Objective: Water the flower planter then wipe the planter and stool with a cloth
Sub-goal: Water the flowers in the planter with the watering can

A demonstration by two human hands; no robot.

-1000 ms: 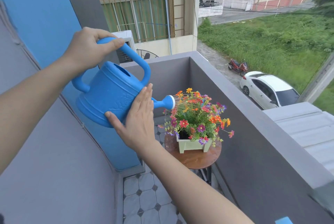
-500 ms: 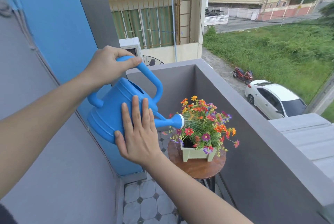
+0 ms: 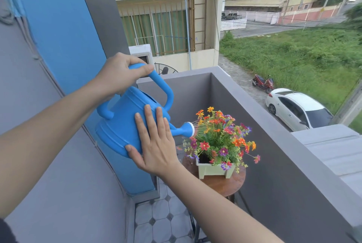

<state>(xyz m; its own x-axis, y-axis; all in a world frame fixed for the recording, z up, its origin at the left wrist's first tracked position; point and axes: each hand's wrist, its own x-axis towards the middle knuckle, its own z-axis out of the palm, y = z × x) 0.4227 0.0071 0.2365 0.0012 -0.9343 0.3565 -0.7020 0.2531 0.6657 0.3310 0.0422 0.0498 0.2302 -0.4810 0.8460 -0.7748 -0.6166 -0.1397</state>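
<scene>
Planter [image 3: 214,170], a pale green box full of bright flowers [image 3: 219,137], sits on the round wooden stool [image 3: 233,181] in the corner of the balcony. On the far and right sides of the planter the grey balcony wall [image 3: 274,144] stands close to the stool; the blue wall [image 3: 58,27] rises to the planter's left. Open tiled floor [image 3: 162,221] lies on the near side of the planter, a narrow strip between the walls.

Up and to the left of the planter hangs the blue watering can [image 3: 125,125], tipped so its spout head [image 3: 189,129] is just beside the topmost flowers, with thin streams of water showing at the spout. The left hand [image 3: 121,72] is closed around the can's top handle. The right hand [image 3: 154,144] lies flat with fingers spread against the side of the can, not gripping it.

The stool's legs are mostly hidden below its seat and by the right forearm. The soil in the planter shows only as a dark patch under the leaves. The can's far side is hidden.
</scene>
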